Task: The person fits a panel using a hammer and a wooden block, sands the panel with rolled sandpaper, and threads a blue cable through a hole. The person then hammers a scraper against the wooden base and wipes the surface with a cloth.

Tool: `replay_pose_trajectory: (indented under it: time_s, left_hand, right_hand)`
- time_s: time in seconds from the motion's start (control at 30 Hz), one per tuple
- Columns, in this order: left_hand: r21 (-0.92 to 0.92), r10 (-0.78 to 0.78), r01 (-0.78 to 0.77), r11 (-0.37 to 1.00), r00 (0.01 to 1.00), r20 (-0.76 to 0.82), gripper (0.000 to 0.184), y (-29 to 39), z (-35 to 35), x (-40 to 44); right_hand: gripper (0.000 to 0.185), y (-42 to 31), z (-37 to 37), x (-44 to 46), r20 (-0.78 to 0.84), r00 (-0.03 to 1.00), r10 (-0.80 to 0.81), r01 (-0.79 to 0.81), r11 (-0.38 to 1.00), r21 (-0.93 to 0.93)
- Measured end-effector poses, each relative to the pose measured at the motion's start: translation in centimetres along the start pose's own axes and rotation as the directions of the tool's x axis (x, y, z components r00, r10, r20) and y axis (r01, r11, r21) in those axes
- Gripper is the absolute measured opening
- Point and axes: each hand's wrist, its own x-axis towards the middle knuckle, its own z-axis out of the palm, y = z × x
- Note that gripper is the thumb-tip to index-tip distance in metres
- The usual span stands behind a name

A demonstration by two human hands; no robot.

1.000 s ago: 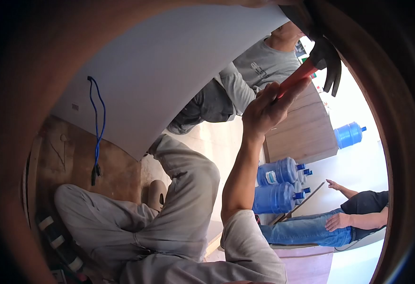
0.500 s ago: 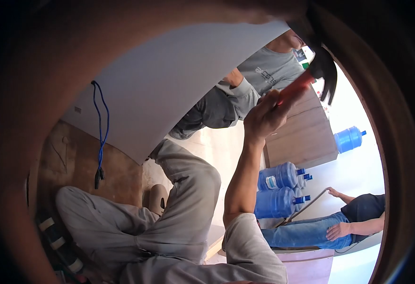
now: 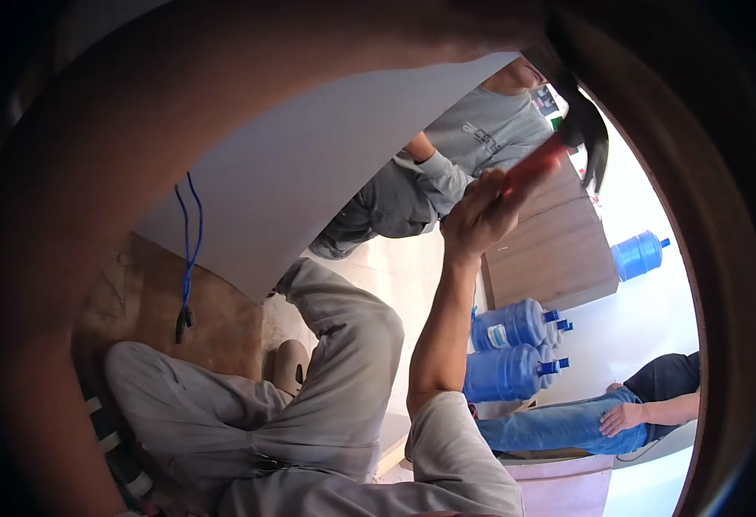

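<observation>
My right hand [image 3: 481, 215] is wrapped round the red handle of a claw hammer [image 3: 587, 129], whose dark head points up and to the right. The claw curves down near the dark wooden edge. At the top, my left hand [image 3: 507, 30] is a dark, blurred shape close to the hammer head, its forearm arching across the upper left. Its fingers cannot be made out. A pale panel [image 3: 309, 155] lies beyond that arm, with a blue cable [image 3: 190, 250] hanging in front of it.
A person in grey [image 3: 490, 129] sits beside a wooden box [image 3: 550, 246]. Blue water bottles [image 3: 507, 370] lie stacked at the right, near another person's jeans [image 3: 568, 426]. A brown curved edge [image 3: 654, 155] runs down the right side. My bent legs [image 3: 335, 345] fill the lower middle.
My left forearm has come lower and covers more of the panel and cable. The hammer has tilted slightly and shifted a little left. The far person at right has lowered one hand from a long strip.
</observation>
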Motion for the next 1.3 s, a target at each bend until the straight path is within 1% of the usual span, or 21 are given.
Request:
replay_pose_trajectory:
  time_s: [0.07, 0.17, 0.27, 0.37, 0.43, 0.47, 0.57, 0.7, 0.77, 0.83, 0.87, 0.97, 1.0, 1.03, 1.07, 1.1, 1.13, 1.17, 1.2, 1.23, 1.3]
  left_hand:
    - [-0.171, -0.013, 0.005, 0.985, 0.999, -0.049, 0.017, -0.4, 0.8, 0.0]
    - [-0.147, 0.121, -0.114, 0.983, 0.992, 0.042, 0.017, -2.0, -0.5, -0.1]
    - [-0.248, -0.044, 0.044, 0.968, 0.999, 0.005, 0.016, -1.7, -0.5, -0.3]
    - [-0.205, 0.171, -0.150, 0.967, 0.981, 0.089, 0.016, -4.2, -1.7, 0.3]
    - [-0.187, 0.157, -0.120, 0.975, 0.968, 0.197, 0.017, -5.6, -2.4, 0.8]
    - [-0.177, 0.150, -0.107, 0.978, 0.958, 0.246, 0.017, -6.2, -2.5, 1.0]
    - [-0.189, 0.091, -0.058, 0.980, 0.982, 0.168, 0.017, -7.2, -2.5, 0.7]
    - [-0.139, 0.151, -0.134, 0.981, 0.982, 0.116, 0.018, -7.4, -2.6, 0.8]
    - [-0.182, 0.145, -0.125, 0.975, 0.984, 0.103, 0.017, -7.6, -1.7, 1.1]
    - [-0.228, 0.083, -0.025, 0.973, 0.965, 0.247, 0.020, -7.3, -3.0, 1.5]
    - [-0.246, 0.050, 0.032, 0.969, 0.945, 0.322, 0.021, -7.3, -3.5, 1.4]
    - [-0.188, 0.146, -0.098, 0.977, 0.955, 0.258, 0.025, -7.6, -3.8, 1.1]
    - [-0.267, 0.090, -0.025, 0.963, 0.968, 0.235, 0.027, -7.8, -3.7, 1.2]
    - [-0.352, 0.034, 0.049, 0.935, 0.974, 0.225, 0.028, -7.4, -3.2, 1.4]
    - [-0.431, -0.026, 0.126, 0.893, 0.973, 0.229, 0.029, -7.4, -2.9, 0.9]
    - [-0.421, -0.033, 0.145, 0.895, 0.965, 0.261, 0.029, -7.7, -2.4, -0.4]
    - [-0.419, -0.039, 0.166, 0.893, 0.955, 0.295, 0.029, -7.9, -2.3, -1.9]
    - [-0.408, -0.043, 0.184, 0.894, 0.943, 0.331, 0.029, -8.2, -2.5, -3.3]
    - [-0.391, -0.049, 0.200, 0.898, 0.930, 0.364, 0.029, -8.7, -2.8, -4.8]
    - [-0.382, -0.049, 0.214, 0.899, 0.916, 0.398, 0.030, -9.1, -2.9, -6.2]
    - [-0.368, -0.049, 0.229, 0.901, 0.897, 0.439, 0.030, -9.6, -3.2, -7.9]
  right_hand:
    - [0.066, -0.2, -0.1, 0.6, 0.058, 0.998, -0.016, 0.018, 0.999, -0.028]
    - [0.066, -0.7, 0.0, 0.6, 0.032, 0.999, 0.013, -0.013, 1.000, -0.011]
    - [0.064, -1.3, -0.6, 0.3, 0.050, 0.998, 0.025, -0.024, 0.999, -0.034]
    - [0.063, -1.6, -0.4, 0.3, 0.057, 0.998, -0.027, 0.032, 0.996, -0.077]
    - [0.064, -1.8, -0.4, 0.5, 0.062, 0.992, -0.114, 0.123, 0.979, -0.165]
    - [0.065, -2.1, -0.4, 0.3, 0.084, 0.995, -0.052, 0.060, 0.993, -0.098]
    - [0.065, -2.8, 0.1, 0.4, 0.082, 0.990, -0.116, 0.120, 0.992, -0.043]
    - [0.068, -3.6, 1.7, 2.6, 0.066, 0.968, -0.242, 0.249, 0.957, -0.146]
    - [0.067, -4.1, 2.0, 2.9, 0.052, 0.987, -0.155, 0.156, 0.988, -0.005]
    - [0.066, -4.4, 2.3, 2.6, -0.020, 0.997, -0.074, 0.075, 0.994, 0.085]
    - [0.067, -4.5, 2.5, 2.9, -0.008, 0.996, -0.089, 0.090, 0.992, 0.085]
    - [0.069, -4.9, 2.5, 3.9, 0.068, 0.973, -0.222, 0.231, 0.959, -0.163]
    - [0.067, -4.9, 2.6, 4.2, -0.021, 0.945, -0.327, 0.314, 0.922, -0.229]
    - [0.065, -4.7, 2.6, 2.6, -0.016, 0.998, -0.054, 0.055, 0.995, 0.080]
    - [0.065, -4.4, 2.7, 2.8, -0.004, 0.997, -0.076, 0.076, 0.997, 0.020]
    - [0.065, -4.5, 2.8, 3.6, 0.016, 0.995, -0.097, 0.098, 0.995, -0.034]
    - [0.066, -4.2, 2.6, 3.3, 0.052, 0.999, 0.008, -0.010, 0.999, 0.036]
    - [0.066, -4.0, 2.4, 3.2, 0.056, 0.998, -0.035, 0.031, 0.997, 0.073]
    - [0.066, -4.3, 2.6, 3.1, 0.007, 0.998, -0.062, 0.061, 0.998, 0.029]
    - [0.064, -4.3, 2.8, 2.9, -0.010, 0.998, -0.061, 0.062, 0.991, 0.117]
    - [0.063, -4.6, 2.5, 3.4, 0.081, 0.993, -0.090, 0.095, 0.994, -0.062]
